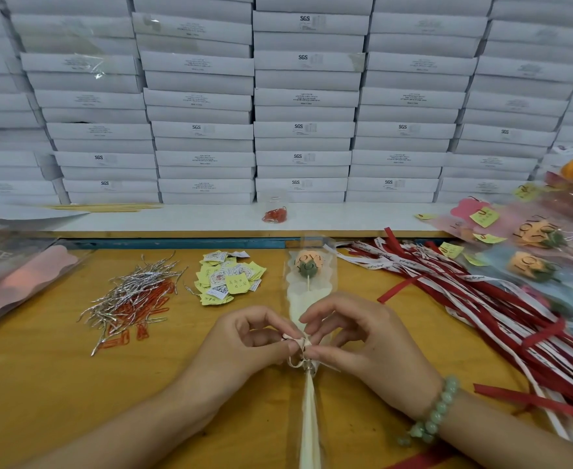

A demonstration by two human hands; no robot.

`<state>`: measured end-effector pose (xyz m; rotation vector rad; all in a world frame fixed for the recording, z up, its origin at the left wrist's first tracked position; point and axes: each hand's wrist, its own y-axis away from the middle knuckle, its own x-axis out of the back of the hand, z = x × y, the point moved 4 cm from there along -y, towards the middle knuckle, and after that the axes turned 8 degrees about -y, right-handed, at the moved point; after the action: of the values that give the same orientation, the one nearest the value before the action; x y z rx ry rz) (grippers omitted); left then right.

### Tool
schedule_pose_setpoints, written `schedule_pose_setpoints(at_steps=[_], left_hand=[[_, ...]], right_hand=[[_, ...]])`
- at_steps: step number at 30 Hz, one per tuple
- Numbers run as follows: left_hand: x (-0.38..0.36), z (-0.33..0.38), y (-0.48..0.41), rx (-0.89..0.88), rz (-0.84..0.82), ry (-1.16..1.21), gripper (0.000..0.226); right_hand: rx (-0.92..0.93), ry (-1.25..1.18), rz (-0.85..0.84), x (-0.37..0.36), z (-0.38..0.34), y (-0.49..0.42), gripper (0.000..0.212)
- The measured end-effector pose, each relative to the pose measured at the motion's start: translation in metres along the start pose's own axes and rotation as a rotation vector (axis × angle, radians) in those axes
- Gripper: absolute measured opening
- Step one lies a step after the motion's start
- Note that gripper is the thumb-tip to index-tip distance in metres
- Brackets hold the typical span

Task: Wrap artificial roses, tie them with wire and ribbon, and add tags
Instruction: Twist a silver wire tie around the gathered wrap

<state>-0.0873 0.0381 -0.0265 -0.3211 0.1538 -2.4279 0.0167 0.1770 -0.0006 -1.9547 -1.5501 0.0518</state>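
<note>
Head view: left hand [244, 340] and right hand [356, 336] pinch the ribbon [300, 343] on the wrapped rose [308, 262]. Tags [229, 277] lie at 11 o'clock.

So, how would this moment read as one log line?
step: tying ribbon | left hand: pinches ribbon | right hand: pinches ribbon | wrapped rose: on table

Packing workshop, stacked white boxes [303, 130], wooden workbench [41, 367], ribbon heaps [481, 299]

Stacked high along the back: white cardboard boxes [305, 96], some marked SGS. On the white ledge [210, 219] below, a small clear bag of red clips [274, 213] and, far left, thin wooden sticks [109, 207]. Underneath, a yellow wooden counter [41, 367].
</note>
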Motion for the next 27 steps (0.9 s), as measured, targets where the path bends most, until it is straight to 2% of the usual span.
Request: schedule_pose_setpoints(at_steps=[6,11,18,23,27], left_hand=[[-0.001,0.002,0.001,-0.012,0.007,0.006,0.01],[-0.004,0.009,0.003,-0.065,-0.001,-0.027,0.022],[-0.007,0.018,0.008,-0.192,0.014,-0.124,0.027],[-0.01,0.024,0.012,-0.29,0.014,-0.229,0.026],[-0.01,0.024,0.013,-0.311,0.003,-0.298,0.022]], right_hand=[[0.002,0.026,-0.012,0.0,0.0,-0.001,0.031],[0.005,0.139,-0.014,0.0,-0.001,-0.001,0.031],[-0.049,0.131,-0.07,-0.005,0.004,0.001,0.03],[-0.039,0.197,-0.118,-0.01,0.002,0.002,0.02],[0.005,0.401,-0.173,-0.016,0.003,0.003,0.0]])
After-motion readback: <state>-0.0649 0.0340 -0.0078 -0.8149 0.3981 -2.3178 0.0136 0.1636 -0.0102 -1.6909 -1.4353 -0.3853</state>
